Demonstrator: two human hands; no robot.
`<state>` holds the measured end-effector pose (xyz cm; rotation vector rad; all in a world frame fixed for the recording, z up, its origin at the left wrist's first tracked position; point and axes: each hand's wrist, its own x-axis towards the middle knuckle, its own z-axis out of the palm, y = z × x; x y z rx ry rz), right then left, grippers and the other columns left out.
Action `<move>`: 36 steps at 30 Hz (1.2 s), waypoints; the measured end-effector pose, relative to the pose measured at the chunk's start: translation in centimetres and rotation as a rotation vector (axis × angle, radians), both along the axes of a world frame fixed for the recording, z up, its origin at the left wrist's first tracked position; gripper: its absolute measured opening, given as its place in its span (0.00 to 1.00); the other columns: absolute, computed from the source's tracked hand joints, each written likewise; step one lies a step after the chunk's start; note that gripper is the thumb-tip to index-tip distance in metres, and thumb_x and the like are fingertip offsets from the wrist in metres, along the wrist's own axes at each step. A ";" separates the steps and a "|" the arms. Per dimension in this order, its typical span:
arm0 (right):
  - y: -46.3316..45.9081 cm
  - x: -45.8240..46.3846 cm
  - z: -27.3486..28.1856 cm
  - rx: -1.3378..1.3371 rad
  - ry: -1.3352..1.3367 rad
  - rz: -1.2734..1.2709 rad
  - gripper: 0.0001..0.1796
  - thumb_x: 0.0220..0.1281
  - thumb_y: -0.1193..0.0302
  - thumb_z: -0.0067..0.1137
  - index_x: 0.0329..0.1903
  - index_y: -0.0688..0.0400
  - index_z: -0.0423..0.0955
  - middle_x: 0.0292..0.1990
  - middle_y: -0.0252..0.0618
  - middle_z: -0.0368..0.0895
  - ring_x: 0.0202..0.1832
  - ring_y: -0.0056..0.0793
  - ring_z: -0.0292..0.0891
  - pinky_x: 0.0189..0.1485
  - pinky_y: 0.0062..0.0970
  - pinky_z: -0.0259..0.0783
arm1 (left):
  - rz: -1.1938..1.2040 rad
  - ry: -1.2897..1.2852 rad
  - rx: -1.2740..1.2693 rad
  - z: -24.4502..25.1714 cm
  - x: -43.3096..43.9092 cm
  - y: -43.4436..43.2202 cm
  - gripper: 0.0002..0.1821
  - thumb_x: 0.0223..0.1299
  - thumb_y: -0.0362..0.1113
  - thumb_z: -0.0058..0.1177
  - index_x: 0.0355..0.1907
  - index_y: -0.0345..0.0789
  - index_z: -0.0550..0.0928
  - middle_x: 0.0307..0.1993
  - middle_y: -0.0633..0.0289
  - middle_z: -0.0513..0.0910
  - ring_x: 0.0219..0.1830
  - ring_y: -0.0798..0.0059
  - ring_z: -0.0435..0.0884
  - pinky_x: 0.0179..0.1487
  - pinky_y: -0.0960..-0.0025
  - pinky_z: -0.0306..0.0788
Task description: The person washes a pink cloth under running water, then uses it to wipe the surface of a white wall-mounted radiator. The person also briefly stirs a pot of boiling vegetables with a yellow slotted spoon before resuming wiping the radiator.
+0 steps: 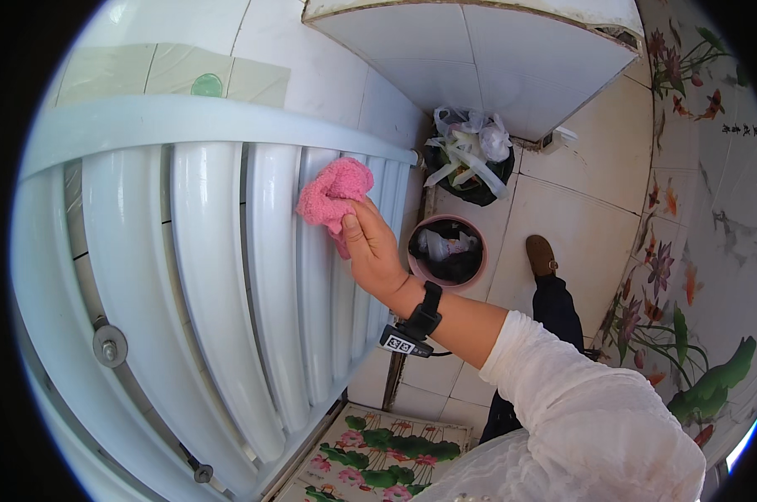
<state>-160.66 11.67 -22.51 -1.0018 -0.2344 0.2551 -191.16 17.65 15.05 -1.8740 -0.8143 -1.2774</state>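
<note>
A crumpled pink terry cloth (333, 191) is pinched between the thumb and fingers of my right hand (375, 251). I hold it against the upper part of a white column radiator (212, 251), over the narrower-looking tubes toward its far end. The radiator's rounded top rail (228, 122) runs just above the cloth. Round metal washers with bolts (109, 346) sit in gaps between the tubes. A black strap with a small device (410, 336) is around my right wrist. My left hand is out of view.
A pink bin (484, 267) with a black liner stands on the tiled floor beside a black bag of rubbish (469, 157). A tiled block (479, 63) juts out behind them. My brown shoe (541, 254) is to the right, near a wall with fish and flower pictures (661, 270).
</note>
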 end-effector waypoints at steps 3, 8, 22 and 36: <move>0.1 -1.6 -4.5 0.097 0.307 -0.120 0.23 0.80 0.65 0.42 0.68 0.63 0.67 0.60 0.51 0.71 0.65 0.49 0.67 0.73 0.38 0.53 | 0.192 0.124 0.092 -0.1 -0.9 -0.2 0.25 0.82 0.44 0.18 0.59 0.29 0.69 0.54 0.47 0.72 0.54 0.55 0.72 0.63 0.57 0.65; 7.1 2.4 -12.0 -0.450 0.096 -0.303 0.24 0.79 0.60 0.43 0.69 0.59 0.67 0.63 0.54 0.69 0.65 0.52 0.66 0.69 0.37 0.59 | 0.413 0.268 0.324 -0.6 -0.5 -1.0 0.23 0.82 0.41 0.22 0.57 0.29 0.74 0.46 0.49 0.79 0.46 0.51 0.78 0.53 0.58 0.73; 2.9 -23.2 -11.0 -0.192 0.433 0.290 0.19 0.78 0.68 0.43 0.64 0.65 0.65 0.57 0.55 0.68 0.59 0.56 0.66 0.66 0.38 0.61 | 0.469 0.196 0.546 0.1 -2.9 1.7 0.19 0.82 0.38 0.29 0.56 0.36 0.78 0.44 0.53 0.81 0.42 0.57 0.79 0.48 0.59 0.73; 4.1 -10.3 -8.6 -0.380 0.045 -0.017 0.28 0.75 0.62 0.46 0.66 0.70 0.59 0.52 0.58 0.67 0.55 0.59 0.62 0.64 0.47 0.56 | 0.192 0.113 0.121 1.7 -5.2 2.2 0.19 0.80 0.40 0.30 0.63 0.34 0.69 0.53 0.46 0.75 0.53 0.54 0.74 0.60 0.54 0.66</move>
